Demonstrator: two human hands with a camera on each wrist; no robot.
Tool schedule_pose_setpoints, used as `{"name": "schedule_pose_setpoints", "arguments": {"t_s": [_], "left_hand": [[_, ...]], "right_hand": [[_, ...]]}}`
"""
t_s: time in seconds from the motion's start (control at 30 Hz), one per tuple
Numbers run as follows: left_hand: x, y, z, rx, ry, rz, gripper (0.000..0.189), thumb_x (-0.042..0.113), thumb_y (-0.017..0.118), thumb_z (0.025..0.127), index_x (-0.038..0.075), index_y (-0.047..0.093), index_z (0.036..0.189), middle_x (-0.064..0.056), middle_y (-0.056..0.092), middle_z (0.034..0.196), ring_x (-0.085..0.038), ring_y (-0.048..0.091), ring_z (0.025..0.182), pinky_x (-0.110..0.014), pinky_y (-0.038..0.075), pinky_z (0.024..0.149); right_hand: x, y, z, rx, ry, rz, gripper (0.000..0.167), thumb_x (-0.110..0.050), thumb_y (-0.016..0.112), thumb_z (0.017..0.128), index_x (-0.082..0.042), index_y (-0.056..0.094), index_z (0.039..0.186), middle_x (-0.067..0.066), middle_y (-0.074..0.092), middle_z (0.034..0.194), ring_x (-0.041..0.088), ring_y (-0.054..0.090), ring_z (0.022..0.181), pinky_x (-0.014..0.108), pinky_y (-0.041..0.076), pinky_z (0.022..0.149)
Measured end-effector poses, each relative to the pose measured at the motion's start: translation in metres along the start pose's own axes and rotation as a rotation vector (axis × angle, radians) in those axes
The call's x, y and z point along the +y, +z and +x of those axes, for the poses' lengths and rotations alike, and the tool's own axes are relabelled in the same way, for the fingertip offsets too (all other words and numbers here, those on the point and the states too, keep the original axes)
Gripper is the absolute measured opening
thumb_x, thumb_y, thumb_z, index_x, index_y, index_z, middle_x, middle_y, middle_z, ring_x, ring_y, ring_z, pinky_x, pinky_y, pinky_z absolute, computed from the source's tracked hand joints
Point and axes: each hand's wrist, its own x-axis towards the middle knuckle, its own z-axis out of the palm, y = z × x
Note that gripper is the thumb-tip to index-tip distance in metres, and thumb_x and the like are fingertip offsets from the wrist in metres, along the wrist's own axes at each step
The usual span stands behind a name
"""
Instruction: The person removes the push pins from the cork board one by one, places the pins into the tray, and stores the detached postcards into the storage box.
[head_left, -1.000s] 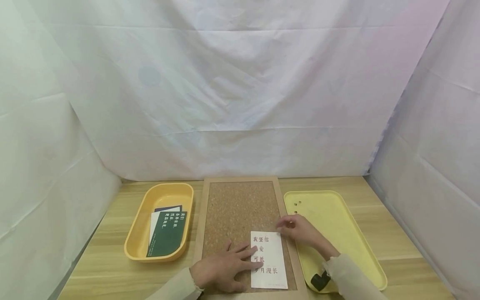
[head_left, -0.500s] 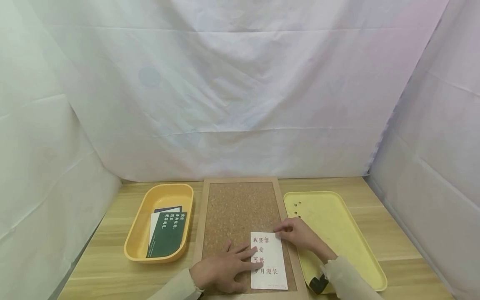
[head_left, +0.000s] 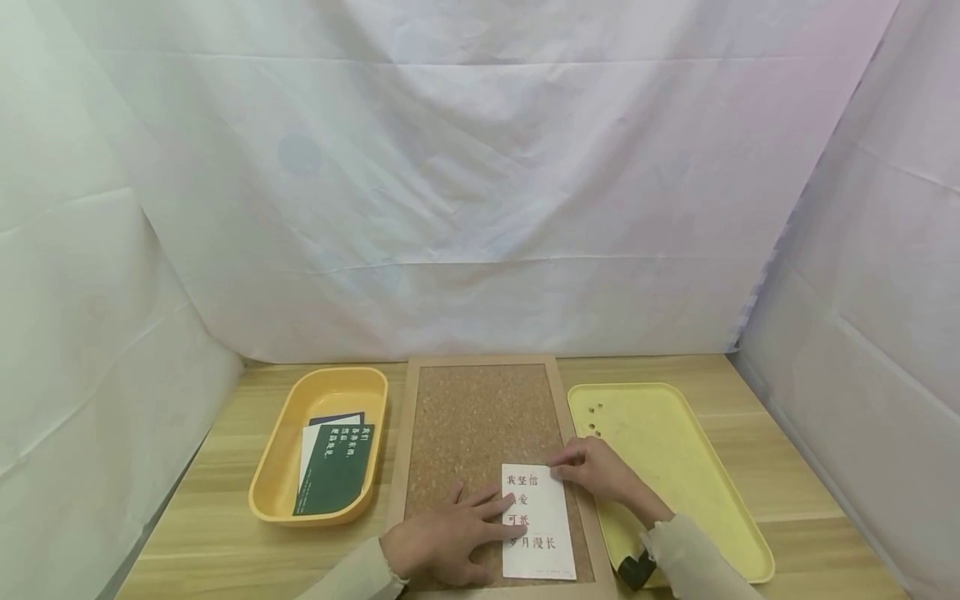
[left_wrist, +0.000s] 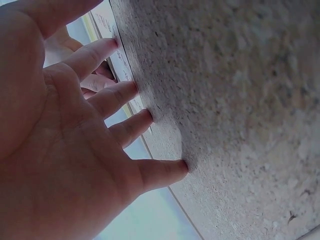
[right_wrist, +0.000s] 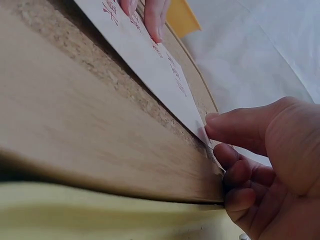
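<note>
A white card [head_left: 542,550] with red Chinese characters lies upright on the lower right of a wood-framed corkboard [head_left: 480,417]. My left hand [head_left: 450,537] is spread flat, its fingertips resting on the card's left part and on the cork. At the card's top right corner is my right hand [head_left: 600,473]. In the right wrist view, my right thumb [right_wrist: 235,125] and bent index finger meet at that corner. A thin, pin-like sliver shows between them, apparently a thumbtack mostly hidden by the fingers; the other fingers curl beside the board's frame.
Left of the board, an orange-yellow bin [head_left: 262,487] holds a green card [head_left: 337,471] over white and dark blue ones. On the right stands a pale yellow tray [head_left: 697,467] with several tiny tacks [head_left: 592,410] near its far left corner. White cloth [head_left: 480,208] hangs behind.
My right hand has shifted slightly left from the board's right frame onto the card's top right corner, and is still over the last half second. My left hand and the card stay in place.
</note>
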Motion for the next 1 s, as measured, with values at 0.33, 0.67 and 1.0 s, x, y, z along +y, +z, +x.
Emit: {"name": "schedule_pose_setpoints", "arguments": {"t_s": [0.33,0.67,1.0], "left_hand": [[0.000,0.001,0.000,0.016,0.001,-0.003,0.064,0.046,0.069,0.089,0.046,0.042,0.147,0.010,0.029,0.161,-0.022,0.022,0.151,-0.063,0.029,0.113],[0.000,0.001,0.000,0.018,0.006,0.011,0.064,0.047,0.069,0.088,0.045,0.043,0.147,0.010,0.030,0.161,-0.023,0.024,0.150,-0.063,0.030,0.112],[0.001,0.001,-0.001,0.042,0.012,0.019,0.064,0.044,0.070,0.088,0.044,0.044,0.147,0.009,0.029,0.161,-0.025,0.024,0.150,-0.064,0.030,0.112]], "right_hand": [[-0.005,0.005,0.001,0.046,0.039,-0.050,0.007,-0.015,0.073,0.088,-0.021,0.074,0.091,-0.011,0.065,0.088,0.008,0.057,0.084,0.026,0.046,0.073],[-0.008,0.007,0.002,0.019,0.073,-0.014,0.006,-0.022,0.068,0.093,-0.019,0.070,0.088,-0.011,0.065,0.085,0.010,0.058,0.085,0.029,0.046,0.076],[-0.013,0.008,-0.002,-0.048,0.165,0.164,0.014,-0.025,0.068,0.093,-0.012,0.065,0.097,-0.001,0.065,0.088,0.014,0.057,0.077,0.028,0.046,0.064]]}}
